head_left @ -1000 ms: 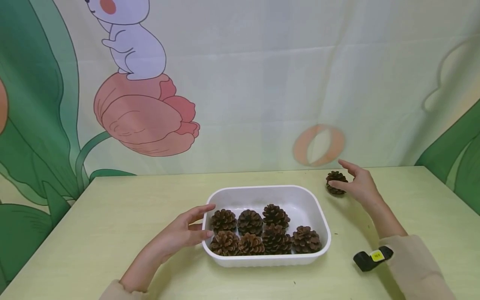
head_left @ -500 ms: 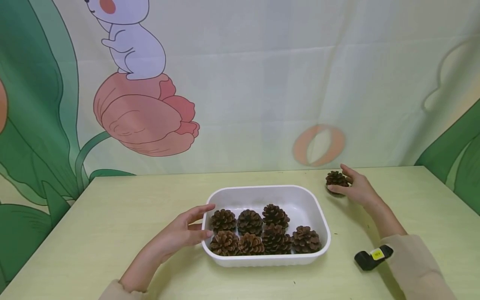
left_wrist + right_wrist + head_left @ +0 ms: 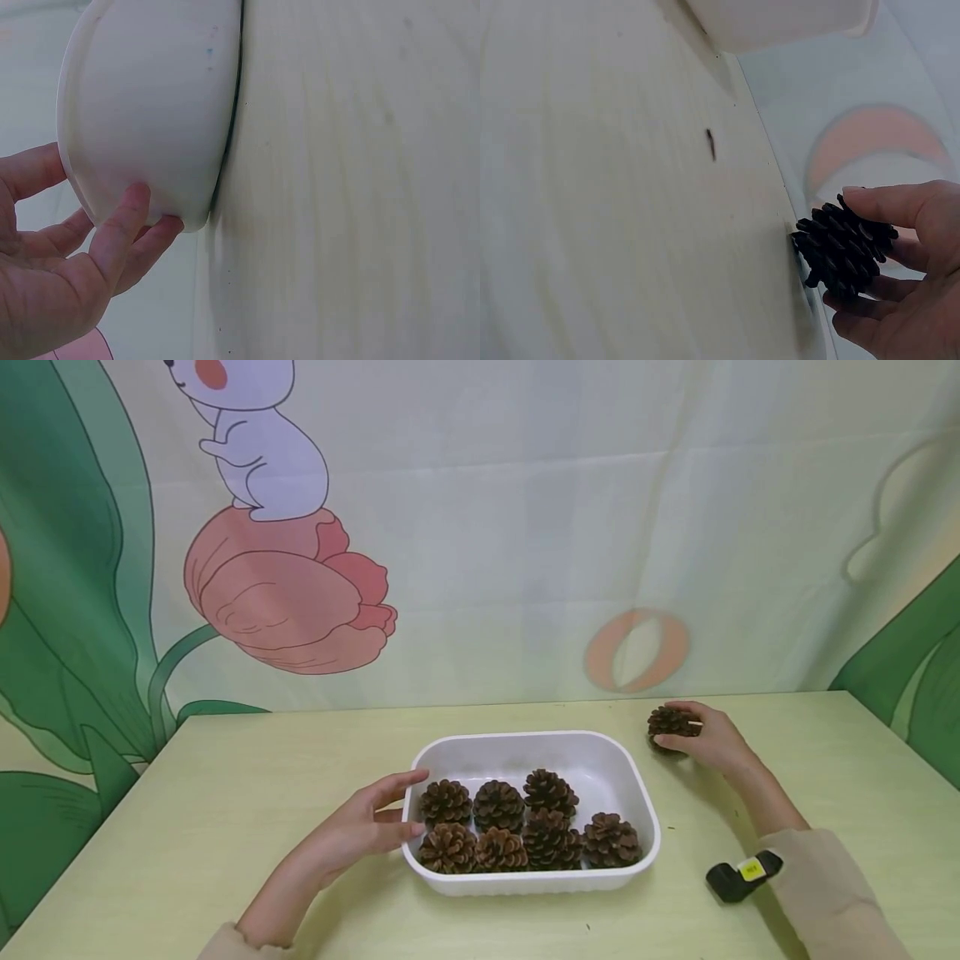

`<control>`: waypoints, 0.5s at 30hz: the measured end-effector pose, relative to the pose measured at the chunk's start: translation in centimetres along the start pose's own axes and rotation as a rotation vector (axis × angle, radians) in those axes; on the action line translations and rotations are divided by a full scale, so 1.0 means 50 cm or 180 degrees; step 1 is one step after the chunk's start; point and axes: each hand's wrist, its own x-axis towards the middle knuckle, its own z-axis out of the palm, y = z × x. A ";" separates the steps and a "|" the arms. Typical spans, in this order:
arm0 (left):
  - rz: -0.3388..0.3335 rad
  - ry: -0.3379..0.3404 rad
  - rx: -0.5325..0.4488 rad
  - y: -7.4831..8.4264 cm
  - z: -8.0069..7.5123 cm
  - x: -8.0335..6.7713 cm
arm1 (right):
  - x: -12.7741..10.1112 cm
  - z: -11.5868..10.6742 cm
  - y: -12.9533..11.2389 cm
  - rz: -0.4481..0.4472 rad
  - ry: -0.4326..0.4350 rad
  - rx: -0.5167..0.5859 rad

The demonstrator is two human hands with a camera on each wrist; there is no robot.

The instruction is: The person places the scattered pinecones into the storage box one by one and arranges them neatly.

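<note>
Pinecones fill white tray, left grip spread on its wall; right grip pinches loose pinecone.

I am finding almost nothing readable from my station. The only label I am seeing is a small yellow sticker sitting on top of the small black plastic device that is lying on the pale green wooden surface; it is carrying dark marks, but they are showing too small and blurred in the head view for me to make out any letter or number. The printed cloth backdrop with green leaves, a pink flower and a white cartoon animal is showing pictures only, with no writing. Both wrist views are giving me no text, brand or number either.
</note>
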 end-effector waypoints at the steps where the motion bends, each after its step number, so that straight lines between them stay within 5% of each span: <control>1: -0.0003 0.0001 -0.0002 -0.001 0.000 0.000 | -0.001 0.001 0.000 -0.0007 0.0016 0.0003; 15: 0.0021 -0.0011 -0.0011 -0.003 0.000 0.000 | -0.006 0.002 -0.013 0.0041 0.0048 0.0009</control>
